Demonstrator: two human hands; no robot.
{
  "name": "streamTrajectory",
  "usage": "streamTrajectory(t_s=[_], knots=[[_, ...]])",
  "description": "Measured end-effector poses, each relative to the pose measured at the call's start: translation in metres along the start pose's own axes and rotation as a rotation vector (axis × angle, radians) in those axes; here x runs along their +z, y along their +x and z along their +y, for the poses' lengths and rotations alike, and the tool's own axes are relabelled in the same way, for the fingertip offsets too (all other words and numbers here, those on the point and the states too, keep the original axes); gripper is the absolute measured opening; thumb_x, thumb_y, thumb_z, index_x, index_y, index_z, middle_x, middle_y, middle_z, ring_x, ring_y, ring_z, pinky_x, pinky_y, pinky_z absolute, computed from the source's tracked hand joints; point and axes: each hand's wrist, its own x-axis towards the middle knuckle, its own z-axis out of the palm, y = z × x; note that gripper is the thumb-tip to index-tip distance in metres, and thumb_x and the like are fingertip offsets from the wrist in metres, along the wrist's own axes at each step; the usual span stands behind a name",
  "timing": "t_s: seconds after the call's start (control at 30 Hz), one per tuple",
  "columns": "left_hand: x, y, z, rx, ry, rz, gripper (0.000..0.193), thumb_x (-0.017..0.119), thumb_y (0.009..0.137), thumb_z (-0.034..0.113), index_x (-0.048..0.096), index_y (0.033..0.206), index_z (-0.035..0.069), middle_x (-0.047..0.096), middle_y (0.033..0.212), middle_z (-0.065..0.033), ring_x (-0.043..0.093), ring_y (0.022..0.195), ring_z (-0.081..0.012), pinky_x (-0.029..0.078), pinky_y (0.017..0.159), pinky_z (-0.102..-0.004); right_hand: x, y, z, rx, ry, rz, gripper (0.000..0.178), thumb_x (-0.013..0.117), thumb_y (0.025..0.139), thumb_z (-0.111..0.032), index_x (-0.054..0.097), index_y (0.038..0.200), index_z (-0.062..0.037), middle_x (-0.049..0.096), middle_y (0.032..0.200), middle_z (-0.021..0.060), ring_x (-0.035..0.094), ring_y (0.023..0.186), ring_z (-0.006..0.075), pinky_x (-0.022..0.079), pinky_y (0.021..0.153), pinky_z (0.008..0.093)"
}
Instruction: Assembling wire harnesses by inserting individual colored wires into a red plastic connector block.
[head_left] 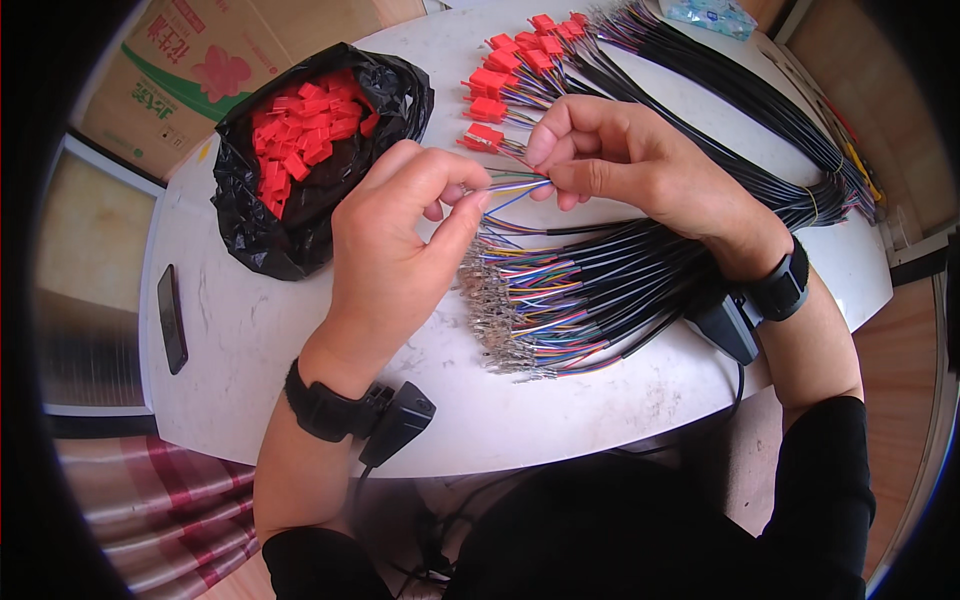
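Several thin wires (517, 185): blue, white, yellow

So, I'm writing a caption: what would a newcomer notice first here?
Probably the bright red pieces heaped in the open black bag at upper left. Next, the left hand and right hand, together on thin coloured wires mid-picture, just above a fan of black cables with metal tips. More red pieces cluster near the top.

Red characters (172, 42) and green characters (152, 98), printed near a red flower emblem (221, 76), mark the cardboard carton (262, 42) (tilted in view) beyond the black plastic bag (248, 225), to its upper left.
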Motion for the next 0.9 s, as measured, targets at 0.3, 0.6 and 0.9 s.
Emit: streamTrajectory(t_s=[0.3,0.6,0.9], knots=[[0.0036,-0.0006,0.0019,0.023,0.087,-0.014,0.019,0.071,0.073,-0.002,0.063,0.09,0.004,0.057,0.081,-0.0077,0.059,0.071,-0.0207,0.046,0.062,-0.029,0.002,0.0002,0.0034,-0.004,0.03,0.033,0.011,0.057,0.089,-0.002,0.058,0.099,0.0011,0.06,0.088,0.0029,0.058,0.082,0.0093,0.049,0.076,0.0235],[0.0082,-0.0021,-0.001,0.026,0.128,-0.015,0.016,0.072,0.071,0.004,0.064,0.084,0.006,0.056,0.085,-0.008,0.057,0.081,-0.0265,0.045,0.071,-0.0351,0.0018,0.0007,0.0069,-0.013,-0.022,0.027,0.013,0.058,0.087,0.002,0.057,0.1,0.0013,0.06,0.089,0.0027,0.059,0.079,0.0097,0.049,0.075,0.0226],[0.0087,-0.0023,-0.0027,0.031,0.081,-0.005,0.011,0.071,0.073,0.003,0.064,0.082,0.006,0.057,0.081,-0.0064,0.056,0.079,-0.0263,0.045,0.07,-0.035,0.0025,-0.0001,0.0083,-0.023,-0.081,0.027,0.014,0.059,0.087,0.003,0.057,0.101,0.0012,0.062,0.089,0.0038,0.06,0.08,0.0093,0.048,0.075,0.022]])
